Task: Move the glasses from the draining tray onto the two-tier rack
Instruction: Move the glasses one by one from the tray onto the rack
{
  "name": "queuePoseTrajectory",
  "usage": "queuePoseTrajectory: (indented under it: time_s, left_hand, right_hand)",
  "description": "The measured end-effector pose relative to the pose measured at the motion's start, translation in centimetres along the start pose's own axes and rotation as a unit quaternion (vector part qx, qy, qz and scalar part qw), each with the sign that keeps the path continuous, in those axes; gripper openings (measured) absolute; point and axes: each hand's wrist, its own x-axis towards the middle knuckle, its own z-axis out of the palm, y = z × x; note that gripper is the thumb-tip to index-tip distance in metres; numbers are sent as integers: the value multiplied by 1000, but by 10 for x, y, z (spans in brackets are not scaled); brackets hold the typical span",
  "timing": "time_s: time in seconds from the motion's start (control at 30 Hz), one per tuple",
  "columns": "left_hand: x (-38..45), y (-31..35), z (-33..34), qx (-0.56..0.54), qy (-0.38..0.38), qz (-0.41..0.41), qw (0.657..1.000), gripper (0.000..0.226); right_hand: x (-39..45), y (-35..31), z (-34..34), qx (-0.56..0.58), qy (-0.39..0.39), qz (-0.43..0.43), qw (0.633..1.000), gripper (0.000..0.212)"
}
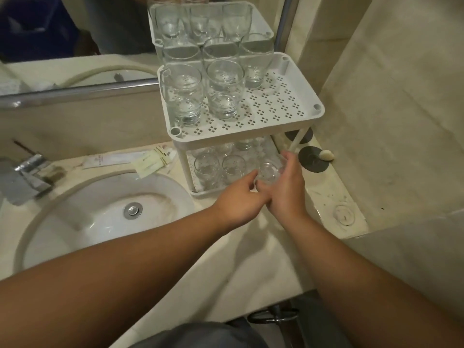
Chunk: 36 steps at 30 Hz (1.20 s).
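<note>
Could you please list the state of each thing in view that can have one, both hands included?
right hand: grips a glass at the lower tier.
left hand: fingers curled, touching the glass.
top tier: five glasses, right side bare.
lower tier: holds glasses.
sink: dry, no running water.

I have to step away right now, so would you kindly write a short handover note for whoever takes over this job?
Right hand: grips a small glass at the front right of the rack's lower tier.
Left hand: fingers reach toward the same glass; whether they touch it cannot be told.
Top tier: five tall glasses on its left and back; the front right is free.
Lower tier: several small glasses already stand there.
Left: set down the held glass. No draining tray is in view, so what remains cannot be told.
</note>
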Motion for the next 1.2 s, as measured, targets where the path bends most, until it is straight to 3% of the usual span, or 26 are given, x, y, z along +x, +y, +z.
queuePoseTrajectory:
  time_s: [0.33, 0.5, 0.63, 1.2]
  left_hand:
    - [22, -23, -13, 8, 86, -28, 996, 71]
    - [30, -35, -17, 11, 123, -26, 992, 68]
    - [30, -44, -20, 34, 143, -23, 989, 66]
    - [28, -80, -28, 36, 187, -55, 980, 61]
  right_hand:
    - [42, -2, 14, -118, -90, -29, 989, 83]
    - [61, -1, 22, -221, -161, -28, 962, 86]
    - [70, 4, 26, -186, -177, -21, 966, 77]
    - [84, 24, 56, -179, -201, 37, 962, 86]
